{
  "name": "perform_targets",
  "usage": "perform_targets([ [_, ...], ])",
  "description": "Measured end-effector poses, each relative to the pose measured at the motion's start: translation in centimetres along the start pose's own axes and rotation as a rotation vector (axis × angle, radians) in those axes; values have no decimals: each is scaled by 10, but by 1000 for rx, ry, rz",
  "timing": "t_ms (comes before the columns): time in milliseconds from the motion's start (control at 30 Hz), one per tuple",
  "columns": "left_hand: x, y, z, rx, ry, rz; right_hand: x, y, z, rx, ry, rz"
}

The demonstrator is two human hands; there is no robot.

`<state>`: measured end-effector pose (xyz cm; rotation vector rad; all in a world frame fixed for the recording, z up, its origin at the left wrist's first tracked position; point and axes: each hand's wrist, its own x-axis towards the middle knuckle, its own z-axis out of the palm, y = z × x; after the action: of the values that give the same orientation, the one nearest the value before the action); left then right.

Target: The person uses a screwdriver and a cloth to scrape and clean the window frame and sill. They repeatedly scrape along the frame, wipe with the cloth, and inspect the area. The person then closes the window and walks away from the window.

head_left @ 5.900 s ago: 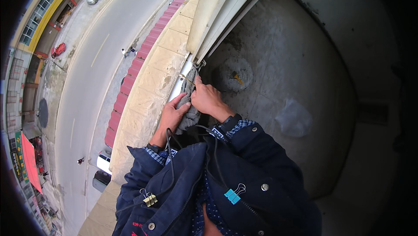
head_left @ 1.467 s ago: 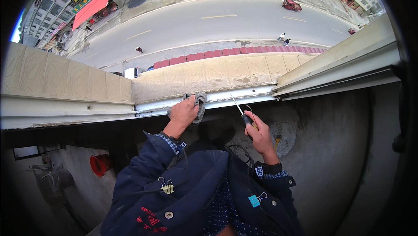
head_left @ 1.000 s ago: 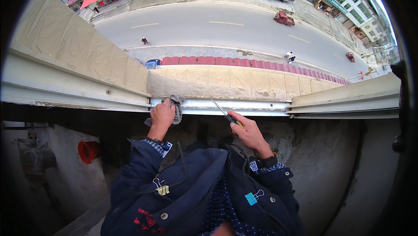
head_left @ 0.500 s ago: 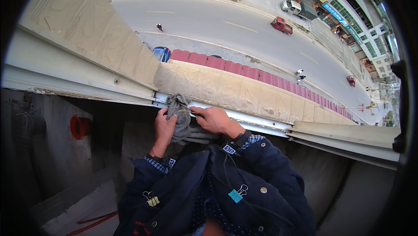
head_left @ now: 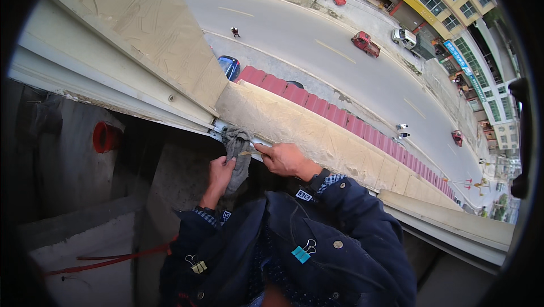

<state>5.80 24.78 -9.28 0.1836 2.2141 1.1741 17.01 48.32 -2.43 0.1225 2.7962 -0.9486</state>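
A crumpled grey rag [head_left: 237,159] hangs over the inner edge of the white window frame [head_left: 216,129], near its left corner. My left hand [head_left: 220,175] is closed on the rag, thumb and fingers pinching its side. Just to the right, my right hand [head_left: 284,158] is closed around a thin tool; its narrow, tan-looking end [head_left: 247,153] lies against the rag. The grip hides most of this tool, so its exact kind does not show.
A beige ledge [head_left: 294,131] runs outside the frame, above a red corrugated roof [head_left: 317,104] and the street [head_left: 306,37] far below. An orange-red bucket [head_left: 106,137] is at the left inside. Red straps [head_left: 122,256] lie at lower left.
The view has turned, so the ledge and street slope down more steeply to the right. Both hands stay at the rag by the frame corner, and the rag hangs in a narrower bunch.
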Motion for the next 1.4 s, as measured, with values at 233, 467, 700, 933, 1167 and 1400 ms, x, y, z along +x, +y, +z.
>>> perform_targets([
  [233, 12, 4, -12, -156, 72, -19, 48, -8, 21, 61, 41, -62],
  [467, 22, 19, -17, -172, 96, -27, 79, -8, 41, 92, 98, -108],
  [700, 30, 19, -5, -38, 230, -27, 75, -9, 36, 229, 83, -81],
  [933, 61, 28, -6, 33, 238, -209, 15, -10, -22, 381, 85, -142],
  [1167, 58, 42, -12, 100, 211, -237, 42, -28, -32, 138, 18, -34],
  [1400, 47, 23, -19, -50, 50, -209, 55, -26, -12, 161, -41, 13],
])
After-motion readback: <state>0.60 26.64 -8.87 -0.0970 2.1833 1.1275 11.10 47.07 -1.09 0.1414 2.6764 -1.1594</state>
